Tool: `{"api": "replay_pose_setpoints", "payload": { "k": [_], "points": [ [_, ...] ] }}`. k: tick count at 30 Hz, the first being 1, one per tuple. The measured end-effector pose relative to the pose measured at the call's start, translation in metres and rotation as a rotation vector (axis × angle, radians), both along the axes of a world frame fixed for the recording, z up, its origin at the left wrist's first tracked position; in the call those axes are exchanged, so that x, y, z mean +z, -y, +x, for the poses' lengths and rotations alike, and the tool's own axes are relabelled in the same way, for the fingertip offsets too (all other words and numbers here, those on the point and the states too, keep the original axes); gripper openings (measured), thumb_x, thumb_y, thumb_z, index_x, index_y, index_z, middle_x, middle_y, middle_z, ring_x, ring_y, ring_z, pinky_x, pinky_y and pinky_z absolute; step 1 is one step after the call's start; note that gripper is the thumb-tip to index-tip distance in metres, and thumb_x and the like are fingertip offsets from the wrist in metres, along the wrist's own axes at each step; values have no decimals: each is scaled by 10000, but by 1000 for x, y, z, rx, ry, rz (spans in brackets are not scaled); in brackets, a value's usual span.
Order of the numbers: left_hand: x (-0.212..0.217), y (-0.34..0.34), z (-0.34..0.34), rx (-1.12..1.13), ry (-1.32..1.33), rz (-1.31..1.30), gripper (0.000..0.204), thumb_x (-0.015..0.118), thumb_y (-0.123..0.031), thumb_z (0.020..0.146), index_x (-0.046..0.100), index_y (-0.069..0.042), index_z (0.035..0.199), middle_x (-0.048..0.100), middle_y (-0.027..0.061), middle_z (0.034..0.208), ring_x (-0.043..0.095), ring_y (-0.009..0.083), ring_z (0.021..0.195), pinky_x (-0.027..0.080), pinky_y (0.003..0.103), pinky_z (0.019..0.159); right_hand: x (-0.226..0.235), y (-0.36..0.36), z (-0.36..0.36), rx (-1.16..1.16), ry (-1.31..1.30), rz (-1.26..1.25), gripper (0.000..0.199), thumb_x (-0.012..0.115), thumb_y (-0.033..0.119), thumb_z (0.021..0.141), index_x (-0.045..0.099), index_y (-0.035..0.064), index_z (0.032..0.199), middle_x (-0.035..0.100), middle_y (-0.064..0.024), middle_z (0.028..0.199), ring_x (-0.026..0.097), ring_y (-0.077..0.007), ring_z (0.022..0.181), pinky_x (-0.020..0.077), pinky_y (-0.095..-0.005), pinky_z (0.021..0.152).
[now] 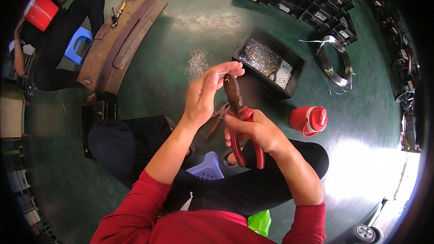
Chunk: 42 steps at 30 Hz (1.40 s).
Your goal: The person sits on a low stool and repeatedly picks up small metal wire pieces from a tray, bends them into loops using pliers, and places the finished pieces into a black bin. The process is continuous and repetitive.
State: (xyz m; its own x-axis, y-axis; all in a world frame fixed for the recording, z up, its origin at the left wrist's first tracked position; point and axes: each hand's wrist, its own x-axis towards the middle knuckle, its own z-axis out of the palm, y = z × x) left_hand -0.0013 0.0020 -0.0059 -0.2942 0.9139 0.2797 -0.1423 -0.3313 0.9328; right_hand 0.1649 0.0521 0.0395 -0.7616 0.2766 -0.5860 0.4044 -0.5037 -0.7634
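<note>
My right hand point(257, 131) is wrapped round the red handles of a pair of pliers point(233, 92), whose dark jaws point away from me. At the jaw tips is a short piece of thin silvery wire point(222, 73). My left hand point(205, 90) pinches that wire between thumb and fingers, right beside the jaws. A second pair of red-handled pliers point(220, 114) shows below, partly hidden behind my hands. Beyond my left hand, a loose heap of cut wire bits point(197, 63) lies on the green floor.
A black crate point(294, 86) holds many bent wire pieces. To its right lie a wire coil point(334, 61) and a red jug point(308, 119). Black crates point(312, 0) are stacked behind. At left, a co-worker holding a red bucket point(41, 11) sits by a wooden bench point(108, 49).
</note>
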Motion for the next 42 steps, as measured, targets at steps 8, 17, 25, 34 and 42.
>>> {"api": "replay_pose_setpoints", "payload": {
  "k": [8,17,25,34,42],
  "points": [
    [-6,-5,2,-40,159,-163,582,312,-418,1056,461,48,1371,549,218,1334,500,297,1287,395,431,1064,1,-5,9,63,391,617,388,671,358,884,580,19,1049,690,-143,802,687,-294,789,526,-394,730],
    [-52,-138,12,-131,55,-344,733,379,-578,994,423,16,1420,512,189,1405,451,273,1337,344,446,1091,-10,-20,55,381,704,1037,331,700,257,832,567,-15,964,664,-237,778,651,-421,819,489,-500,712],
    [-137,-239,-25,144,-543,-404,640,699,-424,874,538,-1,1326,617,181,1274,579,236,1191,461,335,983,-17,-30,76,384,826,1131,323,720,169,778,521,-6,964,659,-199,817,658,-390,751,503,-466,665],
    [-321,-108,-130,311,-1180,-849,113,729,-190,799,735,-152,906,677,49,998,598,307,1003,486,439,823,-17,-37,67,416,821,1039,307,717,79,754,520,21,982,632,-160,849,639,-362,803,489,-455,680],
    [-345,-155,-111,341,-1334,-617,155,801,-188,724,696,-158,835,581,16,1097,499,277,1119,431,470,884,-22,-46,58,508,854,1070,232,650,75,748,501,41,923,604,-116,825,646,-290,796,527,-387,701]
  ]
}}
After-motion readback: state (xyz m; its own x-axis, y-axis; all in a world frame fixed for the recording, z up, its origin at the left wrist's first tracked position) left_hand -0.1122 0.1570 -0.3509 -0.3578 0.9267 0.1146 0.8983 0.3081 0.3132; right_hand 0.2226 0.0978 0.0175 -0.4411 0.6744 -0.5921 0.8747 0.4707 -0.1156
